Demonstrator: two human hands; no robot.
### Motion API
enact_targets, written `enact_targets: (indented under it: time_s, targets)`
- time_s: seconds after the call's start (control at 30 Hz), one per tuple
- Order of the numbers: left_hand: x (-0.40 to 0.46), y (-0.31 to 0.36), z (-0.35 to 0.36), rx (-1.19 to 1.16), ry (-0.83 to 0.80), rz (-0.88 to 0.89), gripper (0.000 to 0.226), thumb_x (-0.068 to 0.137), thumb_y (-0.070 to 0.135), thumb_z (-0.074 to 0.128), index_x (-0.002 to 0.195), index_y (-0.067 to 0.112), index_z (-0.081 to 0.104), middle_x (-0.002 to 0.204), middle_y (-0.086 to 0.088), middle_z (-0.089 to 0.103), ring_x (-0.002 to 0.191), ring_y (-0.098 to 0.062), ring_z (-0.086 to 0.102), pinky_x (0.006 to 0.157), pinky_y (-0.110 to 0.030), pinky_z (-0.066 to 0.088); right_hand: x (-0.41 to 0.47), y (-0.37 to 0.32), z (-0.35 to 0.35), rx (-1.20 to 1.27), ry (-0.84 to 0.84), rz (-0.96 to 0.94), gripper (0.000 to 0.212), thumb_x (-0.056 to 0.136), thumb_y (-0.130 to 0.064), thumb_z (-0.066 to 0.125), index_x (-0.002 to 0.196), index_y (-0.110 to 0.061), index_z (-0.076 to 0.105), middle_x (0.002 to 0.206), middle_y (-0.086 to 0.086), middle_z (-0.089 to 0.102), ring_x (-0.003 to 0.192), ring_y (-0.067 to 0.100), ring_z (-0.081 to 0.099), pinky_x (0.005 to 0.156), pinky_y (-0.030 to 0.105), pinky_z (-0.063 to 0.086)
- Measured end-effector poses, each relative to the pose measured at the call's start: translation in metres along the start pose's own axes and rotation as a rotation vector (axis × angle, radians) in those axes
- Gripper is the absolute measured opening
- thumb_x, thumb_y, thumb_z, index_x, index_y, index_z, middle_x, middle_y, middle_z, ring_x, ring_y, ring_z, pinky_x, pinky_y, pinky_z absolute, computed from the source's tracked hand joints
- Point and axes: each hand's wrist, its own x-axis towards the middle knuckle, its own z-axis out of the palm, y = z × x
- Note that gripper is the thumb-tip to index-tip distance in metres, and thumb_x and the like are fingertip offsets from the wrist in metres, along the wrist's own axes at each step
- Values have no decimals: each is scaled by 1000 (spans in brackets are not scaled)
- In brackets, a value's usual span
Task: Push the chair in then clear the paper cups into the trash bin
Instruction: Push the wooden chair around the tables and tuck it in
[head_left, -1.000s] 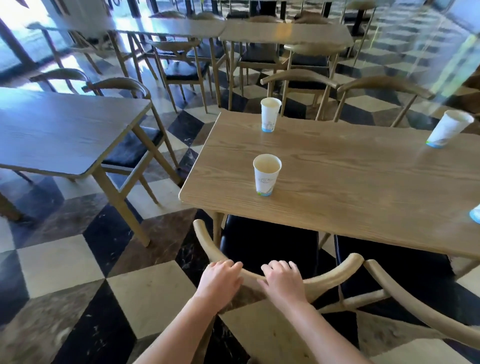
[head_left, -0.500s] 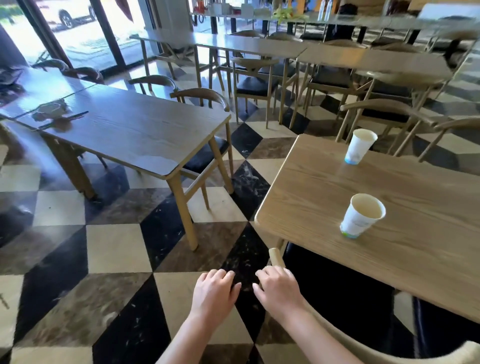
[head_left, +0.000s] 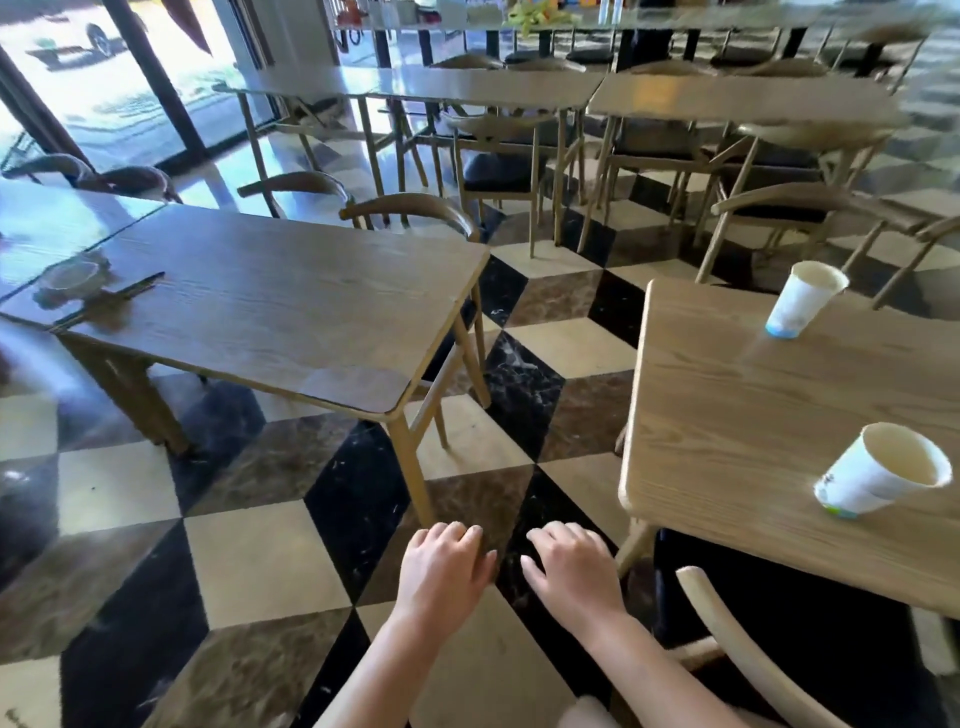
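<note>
While both hands hang over the chequered floor (head_left: 249, 566) with nothing in them, the left hand (head_left: 441, 571) and the right hand (head_left: 574, 577) lie side by side, fingers loosely bent. Just right of the right hand, the chair (head_left: 727, 629) sits tucked under the table (head_left: 727, 415). Farther right, two paper cups stand on it: the near cup (head_left: 878, 480) and, beyond, the far cup (head_left: 802, 301).
</note>
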Motion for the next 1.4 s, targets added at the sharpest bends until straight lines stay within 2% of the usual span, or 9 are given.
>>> enact_targets:
  time_s: [0.13,0.23,0.33,0.4,0.53,0.73,0.97,1.2,1.4]
  targets:
    - [46,-16,7,-21,-30,30,38,82,45,40,84,19,68,72,5,66,69,-16,63,63,-31,52,46,10,3,-13,-14,42,22,60,-32,82,73,-19,69,67,-2,66,63,19,62,58,34,52]
    - [93,-29,14,2,-41,32,29,82,42,56,96,20,69,80,5,69,76,-16,66,67,-31,53,95,24,7,-25,-14,56,23,59,-32,83,72,-19,69,67,-2,66,62,19,62,57,33,51]
    - [152,-41,14,24,-47,34,34,79,40,63,106,20,66,88,4,71,82,-17,67,70,-32,53,157,38,8,-44,3,57,26,55,-32,84,70,-19,69,64,-1,65,59,21,62,53,34,50]
    - [192,-51,7,48,-46,53,36,80,41,61,109,20,65,89,4,71,83,-18,67,71,-33,53,201,44,5,-35,-2,67,24,57,-31,83,71,-17,69,65,1,65,60,23,62,53,34,50]
    - [271,-68,-7,87,-13,62,38,75,37,70,108,18,65,88,3,71,82,-19,67,69,-34,54,276,63,-3,-28,-6,33,19,69,-31,74,77,-15,69,72,3,66,68,25,62,60,35,49]
    - [367,-71,-3,29,6,45,37,82,36,62,113,16,62,90,0,69,85,-22,65,73,-35,50,360,102,-17,-25,27,34,26,86,-33,58,97,-11,66,94,8,67,90,29,60,76,37,45]
    - [478,-82,13,-32,-13,74,45,91,43,46,129,19,50,109,2,64,103,-19,58,85,-32,41,444,142,-21,-39,24,110,31,90,-37,50,106,-14,63,104,6,65,98,25,57,81,35,43]
    - [606,-80,0,-39,-30,210,40,91,44,44,122,22,54,115,3,62,109,-17,53,90,-31,37,538,182,-63,-96,71,223,30,91,-37,48,103,-14,63,100,6,65,94,25,57,78,34,42]
    - [703,-59,8,-58,-41,313,36,90,41,48,116,18,59,109,0,65,105,-22,57,87,-35,41,610,233,-87,-118,84,297,34,93,-37,45,109,-13,62,104,5,63,97,24,55,81,36,43]
